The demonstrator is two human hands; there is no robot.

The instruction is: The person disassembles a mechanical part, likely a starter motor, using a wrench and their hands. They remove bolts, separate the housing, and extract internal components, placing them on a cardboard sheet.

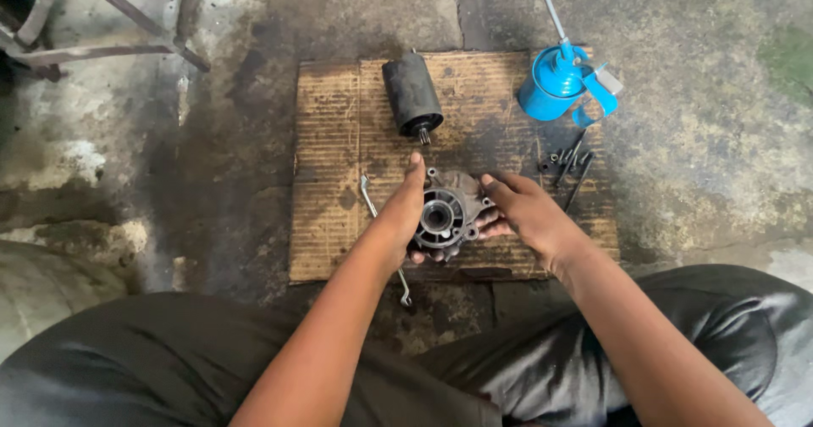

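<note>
Both hands form the grip: left hand [405, 215] and right hand [527, 211] close on opposite sides of a grey metal end housing [445, 215], held just above the cardboard sheet [339, 139], bore facing upward. A black cylindrical motor body [412, 95] lies directly beyond, shaft toward the housing; spanner [373, 211] left, bolts [572, 163] and blue oil can [555, 84] right.

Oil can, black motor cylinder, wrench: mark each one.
Blue oil can [555, 88], head view, on the side of its round body.
Black motor cylinder [411, 95], head view, middle of its casing.
Wrench [369, 198], head view, on the shaft above the left hand [405, 220].
</note>
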